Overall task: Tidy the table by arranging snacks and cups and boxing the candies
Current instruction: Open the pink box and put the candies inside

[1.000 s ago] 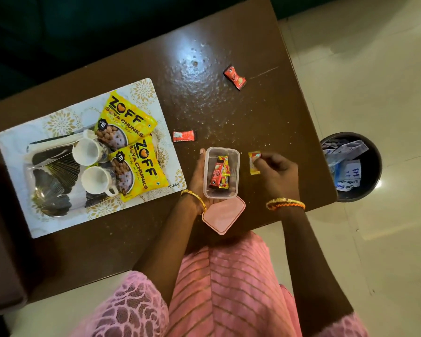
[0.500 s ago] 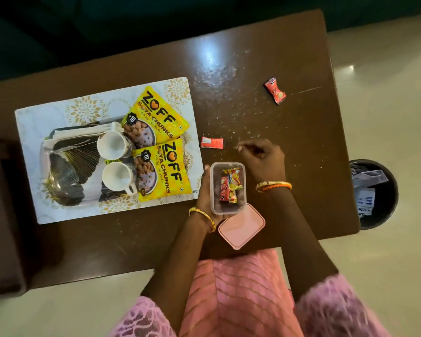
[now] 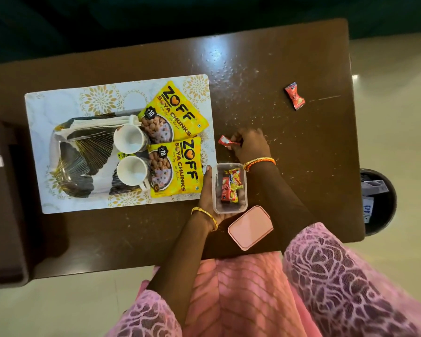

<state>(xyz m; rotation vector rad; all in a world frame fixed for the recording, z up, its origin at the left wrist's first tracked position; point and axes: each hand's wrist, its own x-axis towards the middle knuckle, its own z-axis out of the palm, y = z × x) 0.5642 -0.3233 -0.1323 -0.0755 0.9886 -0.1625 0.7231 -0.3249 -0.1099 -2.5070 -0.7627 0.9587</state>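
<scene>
A small clear plastic box (image 3: pixel 230 207) with several wrapped candies (image 3: pixel 232 186) in it stands near the table's front edge. My left hand (image 3: pixel 208 190) grips its left side. My right hand (image 3: pixel 249 144) pinches a small red candy (image 3: pixel 224 141) just above the box. Another red wrapped candy (image 3: pixel 294 96) lies alone at the far right of the table. The pink lid (image 3: pixel 250 227) lies beside the box. Two yellow soya chunk packets (image 3: pixel 175 113) and two white cups (image 3: pixel 129 142) sit on a tray (image 3: pixel 71 154) over a white placemat (image 3: pixel 58 105).
The brown table (image 3: pixel 289 166) carries scattered crumbs. A dark bin (image 3: pixel 377 203) with paper waste stands on the floor at the right. A dark piece of furniture (image 3: pixel 0 203) is at the left edge.
My right hand dropped the yellow candy into the box, then moved left and took hold of the small red candy. The left hand stayed on the box.
</scene>
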